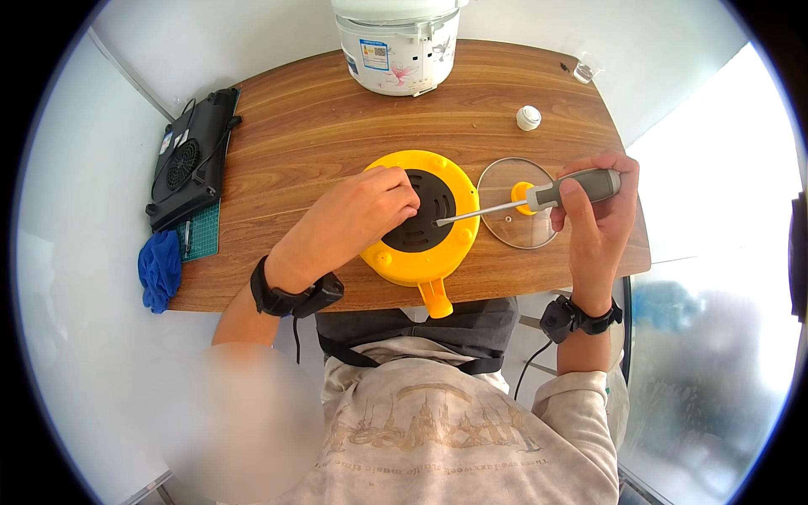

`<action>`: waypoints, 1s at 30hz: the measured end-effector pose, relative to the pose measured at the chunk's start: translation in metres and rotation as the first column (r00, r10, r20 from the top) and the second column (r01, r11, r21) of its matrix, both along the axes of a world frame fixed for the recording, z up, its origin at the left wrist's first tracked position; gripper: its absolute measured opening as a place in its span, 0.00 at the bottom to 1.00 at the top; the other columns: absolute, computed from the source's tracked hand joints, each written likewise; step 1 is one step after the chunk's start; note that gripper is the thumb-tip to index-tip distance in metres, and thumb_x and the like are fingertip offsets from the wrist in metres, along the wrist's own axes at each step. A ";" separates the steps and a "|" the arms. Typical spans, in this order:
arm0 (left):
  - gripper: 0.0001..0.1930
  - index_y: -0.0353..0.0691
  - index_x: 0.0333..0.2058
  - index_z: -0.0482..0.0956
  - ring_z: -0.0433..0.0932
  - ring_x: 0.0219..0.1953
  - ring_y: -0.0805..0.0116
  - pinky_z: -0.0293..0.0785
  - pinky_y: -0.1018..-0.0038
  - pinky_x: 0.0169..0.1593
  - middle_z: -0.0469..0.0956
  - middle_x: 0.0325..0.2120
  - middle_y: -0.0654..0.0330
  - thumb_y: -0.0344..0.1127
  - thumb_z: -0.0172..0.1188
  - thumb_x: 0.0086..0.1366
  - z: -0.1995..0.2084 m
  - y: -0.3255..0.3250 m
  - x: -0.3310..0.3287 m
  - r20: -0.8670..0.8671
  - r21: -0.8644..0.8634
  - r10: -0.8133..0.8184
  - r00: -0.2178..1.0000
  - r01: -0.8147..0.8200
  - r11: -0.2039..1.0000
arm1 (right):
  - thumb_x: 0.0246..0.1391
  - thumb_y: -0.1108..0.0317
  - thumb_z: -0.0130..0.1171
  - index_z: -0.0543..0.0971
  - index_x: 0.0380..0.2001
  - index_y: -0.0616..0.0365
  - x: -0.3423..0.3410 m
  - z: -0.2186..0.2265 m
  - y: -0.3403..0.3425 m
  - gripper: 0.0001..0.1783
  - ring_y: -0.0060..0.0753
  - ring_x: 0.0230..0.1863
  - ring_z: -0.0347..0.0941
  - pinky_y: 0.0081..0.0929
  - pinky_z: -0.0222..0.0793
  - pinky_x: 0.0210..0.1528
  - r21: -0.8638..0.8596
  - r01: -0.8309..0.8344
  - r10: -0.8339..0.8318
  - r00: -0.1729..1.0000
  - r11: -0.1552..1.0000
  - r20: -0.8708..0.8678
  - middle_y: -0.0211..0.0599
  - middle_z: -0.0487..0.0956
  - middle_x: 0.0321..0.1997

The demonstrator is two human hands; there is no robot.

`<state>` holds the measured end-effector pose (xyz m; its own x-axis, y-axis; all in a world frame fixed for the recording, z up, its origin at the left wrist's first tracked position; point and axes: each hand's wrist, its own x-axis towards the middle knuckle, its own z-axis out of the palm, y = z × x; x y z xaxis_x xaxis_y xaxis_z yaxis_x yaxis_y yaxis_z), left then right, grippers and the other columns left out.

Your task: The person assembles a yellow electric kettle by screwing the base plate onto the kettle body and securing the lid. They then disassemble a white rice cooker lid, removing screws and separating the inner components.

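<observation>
A round yellow appliance (461, 240), apparently an electric pot, rests upside down on the table with its handle towards me. Slots run through the black plate (417, 238) in its underside. My right hand (602, 215) grips the grey handle of a screwdriver (492, 209), whose tip meets the black plate or hovers just over it. Over the left part of that plate, my left hand (366, 206) is closed with curled fingers; whatever they hold is hidden. A glass lid (497, 181) with a yellow knob lies right of the appliance, partly under the screwdriver.
At the back stands a white rice cooker (404, 63). A small white round container (528, 118) and a clear cup (582, 71) are at the far right. Along the left edge are a black cooktop-like device (194, 160), a green mat (204, 231) and a blue cloth (160, 271).
</observation>
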<state>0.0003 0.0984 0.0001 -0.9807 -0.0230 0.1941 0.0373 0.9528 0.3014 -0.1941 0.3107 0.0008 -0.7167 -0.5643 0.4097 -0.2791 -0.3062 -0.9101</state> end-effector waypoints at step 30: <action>0.07 0.35 0.38 0.83 0.78 0.43 0.64 0.79 0.72 0.47 0.79 0.39 0.61 0.28 0.63 0.61 -0.003 0.000 0.001 -0.068 -0.133 -0.049 0.996 0.040 0.990 | 0.58 0.78 0.61 0.64 0.48 0.54 0.003 0.000 0.003 0.20 0.16 0.28 0.73 0.13 0.70 0.26 -0.005 -0.005 0.005 1.000 1.000 0.016 0.37 0.79 0.39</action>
<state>0.0017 0.0983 -0.0027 -0.9638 0.0504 0.2617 0.0972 0.9808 0.1692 -0.1911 0.3139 0.0009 -0.7203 -0.5658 0.4012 -0.2635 -0.3118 -0.9129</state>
